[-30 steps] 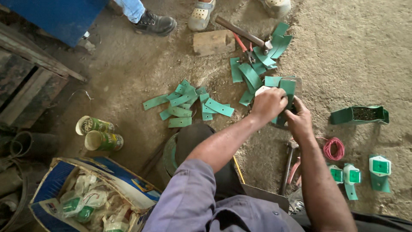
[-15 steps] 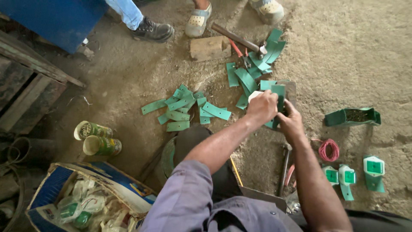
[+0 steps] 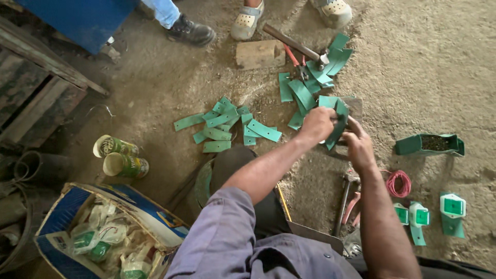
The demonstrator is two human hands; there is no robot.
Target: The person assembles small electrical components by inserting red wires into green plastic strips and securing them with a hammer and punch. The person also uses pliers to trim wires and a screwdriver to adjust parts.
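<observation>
We grip a thin green bent sheet-metal strip [image 3: 338,121], left hand [image 3: 318,124] closed around it, right hand [image 3: 357,147] pinching its lower end; light, stiff, probably sharp-edged, best held by the flats.

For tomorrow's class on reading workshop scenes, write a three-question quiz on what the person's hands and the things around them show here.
1. True or false: both hands grip one bent green strip.
2. What lies nearest the pile of green strips on the floor? A) hammer B) coil of red wire C) two cans
3. Fill in: the hammer lies beside a wooden ____.

Key
1. True: the left hand and right hand meet on it.
2. C, the two cans; the coil of red wire lies farther.
3. Block.
</observation>
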